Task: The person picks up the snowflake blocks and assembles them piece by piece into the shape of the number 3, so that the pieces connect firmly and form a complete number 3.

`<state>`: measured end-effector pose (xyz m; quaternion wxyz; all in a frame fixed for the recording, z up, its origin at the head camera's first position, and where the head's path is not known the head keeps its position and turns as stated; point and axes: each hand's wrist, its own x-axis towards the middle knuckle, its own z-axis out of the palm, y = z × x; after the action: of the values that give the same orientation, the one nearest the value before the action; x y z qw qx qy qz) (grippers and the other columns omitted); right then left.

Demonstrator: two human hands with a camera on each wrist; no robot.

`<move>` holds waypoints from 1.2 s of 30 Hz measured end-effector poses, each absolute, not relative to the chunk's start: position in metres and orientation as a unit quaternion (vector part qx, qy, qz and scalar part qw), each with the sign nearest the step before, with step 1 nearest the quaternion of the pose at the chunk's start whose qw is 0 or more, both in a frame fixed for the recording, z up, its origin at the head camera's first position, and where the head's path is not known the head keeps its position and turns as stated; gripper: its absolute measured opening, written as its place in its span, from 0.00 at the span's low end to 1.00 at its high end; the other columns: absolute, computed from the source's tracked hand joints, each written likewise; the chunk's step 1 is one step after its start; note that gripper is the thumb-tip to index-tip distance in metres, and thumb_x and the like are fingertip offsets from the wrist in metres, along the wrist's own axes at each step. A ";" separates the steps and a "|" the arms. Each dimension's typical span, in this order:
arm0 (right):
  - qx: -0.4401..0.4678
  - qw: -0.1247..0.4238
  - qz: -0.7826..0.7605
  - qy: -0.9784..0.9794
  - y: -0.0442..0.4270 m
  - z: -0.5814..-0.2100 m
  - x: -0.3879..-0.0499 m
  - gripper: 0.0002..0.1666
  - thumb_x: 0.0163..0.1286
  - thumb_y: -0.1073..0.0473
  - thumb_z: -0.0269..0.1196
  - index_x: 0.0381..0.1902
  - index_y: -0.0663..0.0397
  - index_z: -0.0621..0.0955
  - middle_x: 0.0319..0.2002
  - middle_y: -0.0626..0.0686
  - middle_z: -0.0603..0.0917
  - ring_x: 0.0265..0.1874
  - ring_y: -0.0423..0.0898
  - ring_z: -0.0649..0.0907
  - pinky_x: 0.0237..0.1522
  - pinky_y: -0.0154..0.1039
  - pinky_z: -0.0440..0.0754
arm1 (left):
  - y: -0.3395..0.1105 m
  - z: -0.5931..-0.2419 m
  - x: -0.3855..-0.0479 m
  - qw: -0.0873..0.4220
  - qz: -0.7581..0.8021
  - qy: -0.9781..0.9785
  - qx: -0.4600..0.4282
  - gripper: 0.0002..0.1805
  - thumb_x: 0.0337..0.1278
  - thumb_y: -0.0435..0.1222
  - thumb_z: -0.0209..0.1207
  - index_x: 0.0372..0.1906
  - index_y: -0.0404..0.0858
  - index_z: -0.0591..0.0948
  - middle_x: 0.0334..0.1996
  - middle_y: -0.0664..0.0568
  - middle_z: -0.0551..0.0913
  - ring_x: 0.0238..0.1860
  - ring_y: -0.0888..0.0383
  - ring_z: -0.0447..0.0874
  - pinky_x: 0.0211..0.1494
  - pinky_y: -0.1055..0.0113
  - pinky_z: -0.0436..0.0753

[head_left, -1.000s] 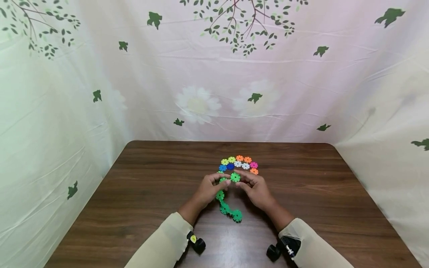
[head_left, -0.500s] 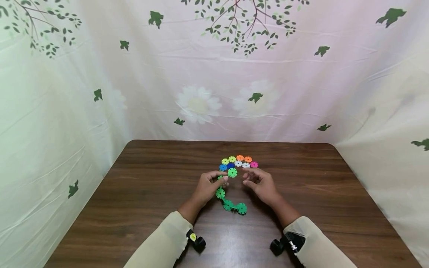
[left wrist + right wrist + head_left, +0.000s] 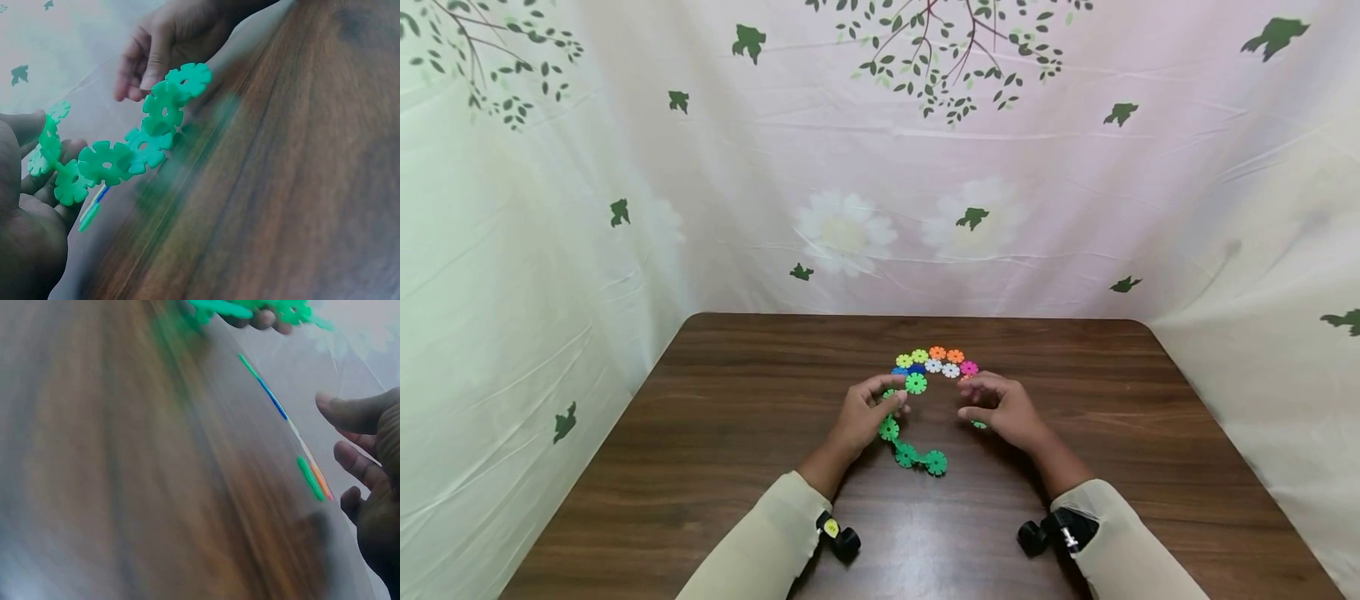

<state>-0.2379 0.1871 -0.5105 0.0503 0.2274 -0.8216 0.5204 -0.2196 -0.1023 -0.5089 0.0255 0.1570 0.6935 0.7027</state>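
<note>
My left hand (image 3: 861,421) pinches a chain of several interlocked green flower-shaped discs (image 3: 105,164) between thumb and fingers. The chain is held up off the table, curving down and to the right in the head view. My right hand (image 3: 1011,412) is apart from the chain, its thumb and fingers spread with nothing between them in the right wrist view. Below it on the table lies a single green flower disc (image 3: 310,478), mostly hidden by the hand in the head view.
Behind the hands several colored flower discs lie in an arc on the brown wooden table (image 3: 737,517), among them yellow (image 3: 904,361), orange (image 3: 937,353), white (image 3: 951,371) and pink (image 3: 969,367) ones. A printed curtain (image 3: 880,167) hangs beyond the table's far edge.
My right hand has let go of the chain and moved away to the right, toward the loose green disc. My left hand still holds the chain, whose lower end has swung slightly up.
</note>
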 end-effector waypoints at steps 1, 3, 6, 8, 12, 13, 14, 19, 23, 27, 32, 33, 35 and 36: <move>0.227 0.045 0.517 -0.824 0.190 -0.510 -0.239 0.21 0.64 0.69 0.79 0.54 0.66 0.89 0.44 0.63 0.89 0.40 0.52 0.83 0.40 0.32 0.82 | -0.103 -0.509 -0.220 0.026 0.705 0.691 0.158 0.19 0.80 0.30 0.62 0.68 0.28 0.83 0.57 0.22 0.85 0.38 0.65 0.92 0.47 0.69 0.89; 0.220 0.031 0.512 -0.830 0.194 -0.510 -0.241 0.20 0.63 0.68 0.80 0.53 0.64 0.90 0.43 0.62 0.89 0.39 0.52 0.82 0.37 0.32 0.81 | -0.103 -0.510 -0.220 0.024 0.707 0.689 0.159 0.19 0.80 0.30 0.62 0.69 0.28 0.82 0.58 0.22 0.84 0.38 0.65 0.92 0.46 0.69 0.89; 0.215 0.013 0.507 -0.835 0.200 -0.510 -0.243 0.20 0.62 0.67 0.81 0.52 0.63 0.91 0.44 0.62 0.88 0.39 0.52 0.81 0.37 0.33 0.80 | -0.105 -0.510 -0.221 0.020 0.708 0.687 0.162 0.20 0.80 0.29 0.61 0.70 0.29 0.81 0.60 0.24 0.84 0.38 0.66 0.92 0.47 0.68 0.90; 0.211 0.003 0.504 -0.838 0.203 -0.509 -0.245 0.20 0.61 0.66 0.82 0.51 0.63 0.91 0.44 0.63 0.88 0.39 0.52 0.81 0.37 0.34 0.79 | -0.105 -0.509 -0.221 0.017 0.707 0.688 0.163 0.21 0.80 0.30 0.61 0.71 0.30 0.81 0.61 0.26 0.85 0.38 0.66 0.92 0.47 0.68 0.90; 0.212 -0.016 0.489 -0.846 0.207 -0.507 -0.247 0.19 0.61 0.65 0.82 0.50 0.61 0.91 0.46 0.62 0.87 0.41 0.51 0.81 0.40 0.34 0.77 | -0.106 -0.508 -0.223 0.014 0.703 0.692 0.161 0.21 0.80 0.30 0.62 0.71 0.32 0.82 0.59 0.27 0.86 0.39 0.62 0.93 0.47 0.67 0.90; 0.213 -0.019 0.485 -0.848 0.208 -0.506 -0.247 0.19 0.61 0.65 0.82 0.50 0.61 0.91 0.46 0.61 0.87 0.41 0.51 0.80 0.41 0.34 0.77 | -0.106 -0.508 -0.223 0.014 0.703 0.693 0.160 0.21 0.80 0.31 0.62 0.71 0.32 0.82 0.59 0.27 0.86 0.40 0.61 0.93 0.47 0.67 0.90; 0.214 -0.022 0.482 -0.850 0.209 -0.506 -0.248 0.19 0.61 0.65 0.82 0.50 0.60 0.91 0.45 0.61 0.87 0.41 0.50 0.80 0.41 0.34 0.77 | -0.106 -0.509 -0.224 0.014 0.702 0.694 0.159 0.21 0.79 0.30 0.62 0.71 0.32 0.82 0.58 0.26 0.86 0.40 0.59 0.93 0.47 0.67 0.90; 0.220 -0.034 0.462 -0.859 0.214 -0.507 -0.249 0.18 0.60 0.65 0.83 0.48 0.60 0.92 0.42 0.58 0.85 0.41 0.47 0.80 0.42 0.35 0.78 | -0.108 -0.510 -0.224 0.018 0.701 0.696 0.153 0.21 0.80 0.30 0.62 0.71 0.32 0.82 0.54 0.22 0.85 0.40 0.60 0.93 0.47 0.66 0.90; 0.214 -0.045 0.445 -0.868 0.217 -0.507 -0.250 0.15 0.60 0.63 0.83 0.45 0.57 0.93 0.47 0.57 0.87 0.44 0.47 0.81 0.44 0.35 0.80 | -0.108 -0.511 -0.224 0.023 0.703 0.694 0.154 0.21 0.80 0.30 0.61 0.72 0.32 0.82 0.57 0.22 0.84 0.39 0.64 0.92 0.47 0.67 0.90; 0.204 -0.059 0.436 -0.875 0.216 -0.505 -0.251 0.11 0.61 0.63 0.83 0.41 0.56 0.93 0.52 0.58 0.86 0.49 0.50 0.82 0.48 0.34 0.83 | -0.108 -0.512 -0.225 0.026 0.702 0.695 0.153 0.21 0.80 0.30 0.61 0.72 0.33 0.81 0.58 0.22 0.84 0.38 0.65 0.91 0.47 0.68 0.89; 0.215 -0.049 0.439 -0.871 0.214 -0.507 -0.250 0.10 0.61 0.64 0.83 0.37 0.55 0.92 0.50 0.57 0.86 0.48 0.49 0.82 0.48 0.34 0.83 | -0.108 -0.511 -0.224 0.026 0.699 0.698 0.153 0.21 0.81 0.31 0.61 0.72 0.34 0.82 0.57 0.23 0.85 0.38 0.65 0.92 0.47 0.68 0.89; 0.219 -0.046 0.439 -0.870 0.214 -0.507 -0.250 0.10 0.60 0.64 0.83 0.37 0.55 0.91 0.48 0.57 0.86 0.46 0.48 0.82 0.46 0.34 0.82 | -0.108 -0.511 -0.224 0.025 0.698 0.698 0.155 0.21 0.81 0.31 0.61 0.72 0.34 0.82 0.57 0.22 0.85 0.39 0.64 0.92 0.47 0.67 0.90; 0.223 -0.041 0.440 -0.869 0.212 -0.508 -0.249 0.12 0.60 0.65 0.83 0.36 0.54 0.89 0.42 0.56 0.85 0.41 0.45 0.80 0.42 0.34 0.80 | -0.108 -0.511 -0.223 0.026 0.695 0.702 0.157 0.22 0.81 0.31 0.61 0.73 0.33 0.81 0.56 0.23 0.85 0.39 0.62 0.93 0.47 0.67 0.90; 0.222 -0.041 0.440 -0.869 0.211 -0.509 -0.248 0.13 0.60 0.65 0.83 0.36 0.54 0.87 0.39 0.55 0.84 0.37 0.44 0.79 0.39 0.33 0.79 | -0.108 -0.512 -0.222 0.027 0.692 0.704 0.158 0.22 0.81 0.31 0.61 0.73 0.33 0.81 0.57 0.23 0.85 0.40 0.61 0.93 0.47 0.67 0.90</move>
<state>-0.2485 0.2114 -0.5088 -0.0414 0.2224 -0.8690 0.4401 -0.2224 -0.1082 -0.5115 0.0274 0.1584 0.7040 0.6918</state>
